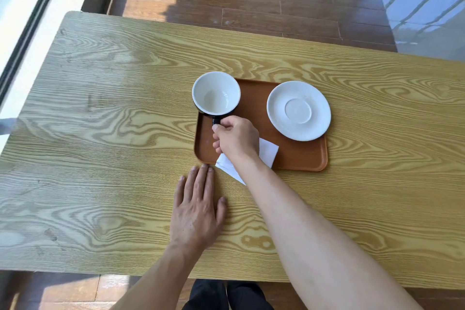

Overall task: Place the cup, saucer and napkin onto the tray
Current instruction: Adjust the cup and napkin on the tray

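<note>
The saucer (298, 110) sits on the tray (299, 156) at centre right, the napkin (269, 152) overhangs its lower edge, and the right hand (235, 137), fingers pinched on the handle, holds the cup (216, 92) over the tray's upper-left corner, while the left hand (197, 209) lies flat with fingers together on the table (100, 133).

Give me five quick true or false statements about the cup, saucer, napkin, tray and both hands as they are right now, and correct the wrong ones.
1. The right hand grips the cup by its handle. True.
2. The saucer sits on the bare table beside the tray. False: it lies on the tray, at its far right.
3. The left hand holds the napkin. False: it lies flat and empty on the table.
4. The napkin lies partly over the tray's near edge. True.
5. The cup is full of coffee. False: it looks empty.
</note>
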